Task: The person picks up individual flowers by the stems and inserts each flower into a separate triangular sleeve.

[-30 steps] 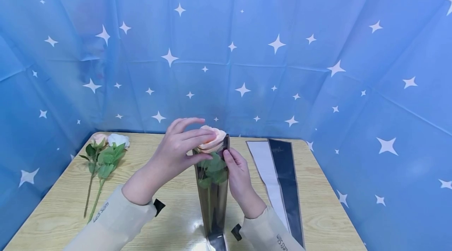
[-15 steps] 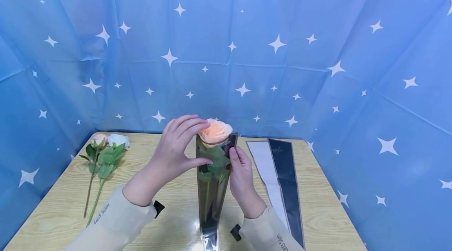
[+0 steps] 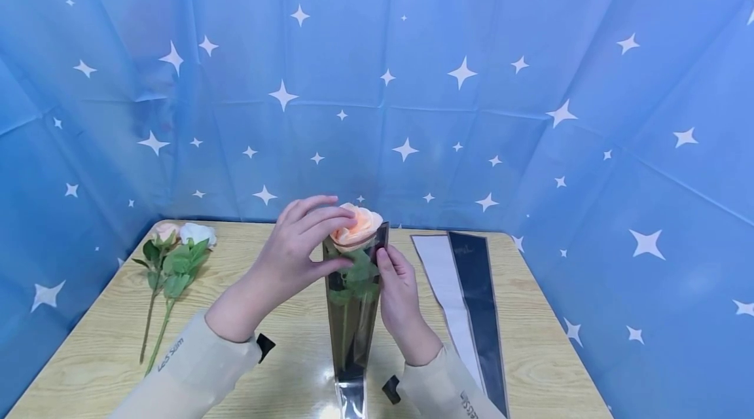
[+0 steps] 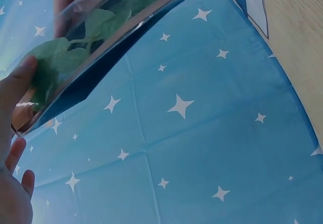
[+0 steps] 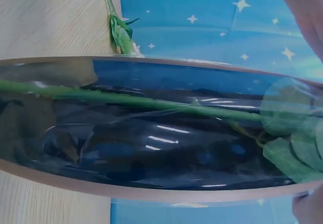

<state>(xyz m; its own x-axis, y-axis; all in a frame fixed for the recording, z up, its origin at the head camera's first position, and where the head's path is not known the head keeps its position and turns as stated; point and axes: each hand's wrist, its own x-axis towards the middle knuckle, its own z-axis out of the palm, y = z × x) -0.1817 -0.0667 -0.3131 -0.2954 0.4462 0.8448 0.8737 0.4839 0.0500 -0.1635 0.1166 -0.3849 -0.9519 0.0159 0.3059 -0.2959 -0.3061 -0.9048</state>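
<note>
A peach artificial rose [image 3: 365,228] stands in a tapered, see-through flower sleeve [image 3: 353,334] with dark edges, its bloom rising out of the wide top. My left hand [image 3: 291,245] curves around the bloom, fingers on the petals and thumb at the sleeve's front. At the sleeve's upper right edge, my right hand [image 3: 403,294] pinches the film between thumb and fingers. Green leaves [image 4: 60,57] press against the clear film under my left thumb in the left wrist view. The right wrist view shows the green stem [image 5: 151,103] running lengthwise inside.
Two more artificial roses, one pink [image 3: 165,230] and one white [image 3: 199,234], lie at the table's left. Flat white [image 3: 444,281] and black [image 3: 474,288] sleeves lie on the right. A blue star-patterned curtain [image 3: 330,78] surrounds the wooden table [image 3: 548,347].
The bloom and sleeve top rose and shifted right, then came slightly back down and left. My left fingers opened wider around the bloom, then closed in on it again. The right hand keeps its pinch.
</note>
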